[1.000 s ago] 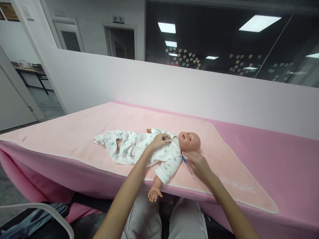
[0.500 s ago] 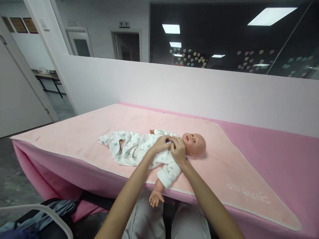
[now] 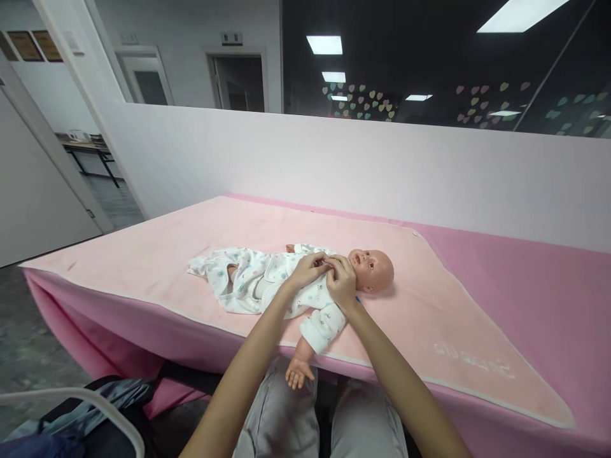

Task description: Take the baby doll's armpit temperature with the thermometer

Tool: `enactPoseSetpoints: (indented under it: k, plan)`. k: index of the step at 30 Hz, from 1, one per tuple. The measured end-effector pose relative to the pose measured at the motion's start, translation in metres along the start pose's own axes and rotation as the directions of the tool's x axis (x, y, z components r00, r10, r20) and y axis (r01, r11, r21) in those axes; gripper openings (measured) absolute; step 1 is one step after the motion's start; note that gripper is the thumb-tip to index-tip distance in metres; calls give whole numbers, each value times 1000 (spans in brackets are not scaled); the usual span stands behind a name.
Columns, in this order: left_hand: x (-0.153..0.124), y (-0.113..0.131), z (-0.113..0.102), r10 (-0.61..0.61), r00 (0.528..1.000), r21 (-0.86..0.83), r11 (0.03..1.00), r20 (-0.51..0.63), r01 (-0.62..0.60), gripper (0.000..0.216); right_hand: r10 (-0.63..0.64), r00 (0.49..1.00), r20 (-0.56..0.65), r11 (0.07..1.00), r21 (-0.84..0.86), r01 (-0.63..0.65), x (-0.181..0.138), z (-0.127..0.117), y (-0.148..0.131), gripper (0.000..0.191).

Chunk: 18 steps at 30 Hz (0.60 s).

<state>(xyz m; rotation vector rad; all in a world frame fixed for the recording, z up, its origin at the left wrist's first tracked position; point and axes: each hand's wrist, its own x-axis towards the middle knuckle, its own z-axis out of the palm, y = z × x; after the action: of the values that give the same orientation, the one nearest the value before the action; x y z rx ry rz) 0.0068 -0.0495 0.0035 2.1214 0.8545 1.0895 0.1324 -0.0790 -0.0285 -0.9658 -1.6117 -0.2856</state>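
A baby doll (image 3: 375,270) lies on its back on the pink mat, its head to the right and one arm hanging over the near edge. It wears a white patterned romper (image 3: 245,273), which gapes around one leg. My left hand (image 3: 309,268) and my right hand (image 3: 341,278) meet at the upper chest, just below the doll's chin. Both have their fingers bent and pinched together on the romper's front. The fingertips hide the exact bit of cloth or fastener between them. A small blue spot shows beside my right wrist.
The light pink mat (image 3: 443,312) lies over a darker pink cloth (image 3: 539,280) on the table. A white wall (image 3: 382,172) with dark glass above stands behind it. At the lower left, a chair (image 3: 107,407) holds clothing, close to the table's near edge.
The camera view has tilted down slightly. My left fingers have closed in further toward my right fingertips at the romper's front; the doll lies as before.
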Motion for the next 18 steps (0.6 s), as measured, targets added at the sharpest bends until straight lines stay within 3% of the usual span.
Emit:
enactPoseSetpoints:
  k: [11, 18]
  plan:
    - [1, -3, 1, 20, 1000, -72, 997, 15, -19, 17, 43, 996, 83, 999, -32, -41, 2, -2, -3, 38]
    - [2, 0, 1, -1, 1000, -59, 998, 4, 1, 23, 52, 997, 61, 999, 2, -52, 0, -1, -1, 38]
